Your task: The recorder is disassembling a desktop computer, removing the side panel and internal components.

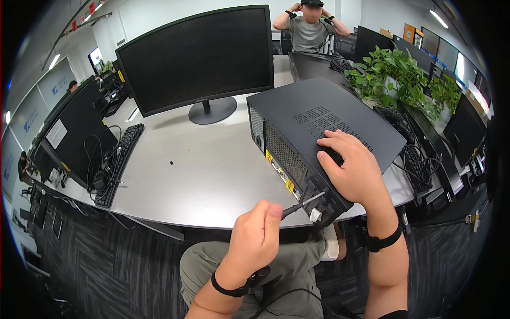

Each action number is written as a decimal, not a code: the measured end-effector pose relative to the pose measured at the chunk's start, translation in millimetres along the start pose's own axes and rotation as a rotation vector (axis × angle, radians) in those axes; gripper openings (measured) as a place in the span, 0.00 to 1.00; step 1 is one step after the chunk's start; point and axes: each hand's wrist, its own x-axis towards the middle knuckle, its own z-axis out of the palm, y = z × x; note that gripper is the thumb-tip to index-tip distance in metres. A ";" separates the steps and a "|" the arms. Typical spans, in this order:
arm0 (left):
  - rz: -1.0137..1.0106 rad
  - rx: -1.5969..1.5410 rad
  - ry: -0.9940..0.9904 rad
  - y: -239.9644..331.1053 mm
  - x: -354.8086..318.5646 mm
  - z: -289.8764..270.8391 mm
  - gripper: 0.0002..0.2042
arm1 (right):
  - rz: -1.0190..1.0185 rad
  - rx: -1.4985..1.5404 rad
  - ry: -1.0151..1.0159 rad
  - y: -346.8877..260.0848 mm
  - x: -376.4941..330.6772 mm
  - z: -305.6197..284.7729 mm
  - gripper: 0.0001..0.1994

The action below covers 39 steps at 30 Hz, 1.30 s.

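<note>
Pale desk [186, 186], black monitor [199, 58] standing at its far side. Black computer case [305, 109] on its side at the desk's near right, vented panel up; its port-lined face looks left and toward the wearer, long edge running from far left to near right. Right hand [353, 165] on that top panel toward the near corner, fingers partly spread, gripping nothing, apparently steadying. Left hand [257, 231] off the case, to its near left, fist closed round the handle of a screwdriver [305, 203]. Key relation: from the left fist the case lies up and right; the shaft points that way, slanting across the port face's near end rather than along it. Tip by the face's upper edge, below the right thumb; whether it touches or is seated, cannot tell. Right hand is nearer the tip, left drives the angle. Small white piece [315, 215] just below the shaft. Smallest: dark speck [171, 162], well left on the desk.
</note>
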 end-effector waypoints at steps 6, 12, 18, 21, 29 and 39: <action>0.069 -0.190 0.006 12.2 -7.8 1.3 0.10 | -0.012 0.006 0.002 1.1 -1.2 0.5 0.15; -0.004 0.041 -0.126 -10.0 -5.0 -4.0 0.09 | -0.011 -0.001 0.014 3.3 0.3 0.9 0.14; 0.103 -0.227 0.004 10.9 -4.6 5.0 0.08 | -0.013 -0.008 0.010 3.2 0.5 2.3 0.14; 0.043 -0.107 -0.087 5.2 -3.3 -2.5 0.08 | -0.007 -0.013 0.010 3.9 -0.2 1.4 0.14; -0.060 -0.142 -0.094 -2.2 4.5 3.7 0.15 | 0.002 -0.006 0.001 2.9 -0.6 0.1 0.14; -0.225 -0.376 -0.211 -19.9 6.5 8.1 0.13 | -0.011 0.011 0.017 1.8 0.1 1.7 0.14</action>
